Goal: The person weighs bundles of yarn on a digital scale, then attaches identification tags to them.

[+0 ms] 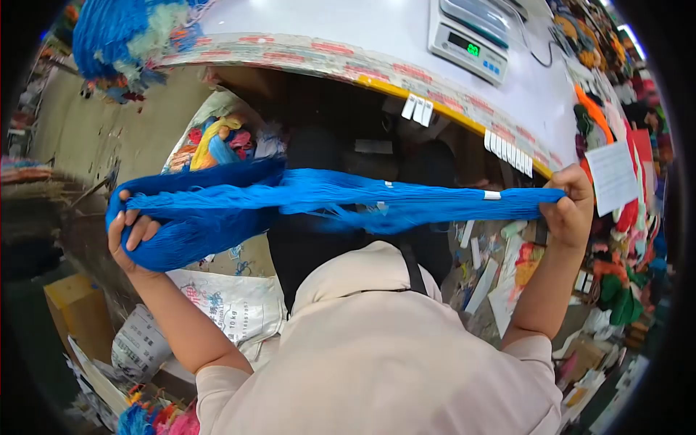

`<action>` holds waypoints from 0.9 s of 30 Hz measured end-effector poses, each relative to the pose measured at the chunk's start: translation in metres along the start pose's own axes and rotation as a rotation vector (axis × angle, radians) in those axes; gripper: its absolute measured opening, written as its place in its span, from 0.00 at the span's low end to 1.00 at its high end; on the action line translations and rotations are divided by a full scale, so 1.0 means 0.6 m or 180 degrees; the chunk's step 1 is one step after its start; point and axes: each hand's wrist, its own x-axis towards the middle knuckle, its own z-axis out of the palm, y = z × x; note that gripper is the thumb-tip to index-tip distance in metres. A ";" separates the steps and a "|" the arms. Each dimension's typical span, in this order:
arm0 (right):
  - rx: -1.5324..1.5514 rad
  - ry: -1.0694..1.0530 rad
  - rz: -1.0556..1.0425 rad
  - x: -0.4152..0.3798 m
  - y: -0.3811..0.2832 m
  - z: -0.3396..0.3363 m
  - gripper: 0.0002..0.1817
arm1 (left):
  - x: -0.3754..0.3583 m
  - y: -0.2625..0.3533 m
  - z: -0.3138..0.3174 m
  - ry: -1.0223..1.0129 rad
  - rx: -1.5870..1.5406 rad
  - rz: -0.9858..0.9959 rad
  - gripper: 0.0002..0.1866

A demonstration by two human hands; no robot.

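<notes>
A long hank of bright blue yarn [341,192] is stretched sideways across my lap between my two hands. My left hand [134,228] has its fingers curled through the loop of the yarn at the left, where a thicker, darker blue bundle [196,232] also hangs around it. At the other side, my right hand [569,206] pinches the narrow end of the hank. A small white band [492,195] wraps the strands near my right hand, and loose strands sag below the middle.
Ahead is a white table [319,22] with a digital scale [471,43] on it and white tags [507,152] along its edge. More blue yarn [109,36] hangs at the back left. A sack of coloured yarn [217,145] stands under the table; scraps litter the floor.
</notes>
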 end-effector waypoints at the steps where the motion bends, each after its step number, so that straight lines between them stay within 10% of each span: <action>1: -0.0049 0.0071 0.0252 -0.022 0.009 -0.040 0.19 | -0.003 0.009 -0.014 0.0096 0.0089 0.0043 0.15; 11: -0.1253 0.0929 0.1767 -0.178 0.202 -0.195 0.11 | 0.060 -0.018 -0.176 0.1158 0.0774 0.0050 0.17; 16: -0.3316 0.0257 0.0740 -0.163 0.337 -0.143 0.27 | 0.075 -0.079 -0.154 0.2014 0.1545 0.0285 0.21; 21: -0.2550 0.0387 0.0574 -0.059 0.286 0.037 0.19 | 0.027 -0.085 -0.127 0.0623 0.0583 0.0049 0.24; 27: -0.0821 -0.0660 -0.0479 0.115 0.149 0.360 0.14 | 0.056 -0.139 0.058 -0.0178 0.1298 0.0739 0.52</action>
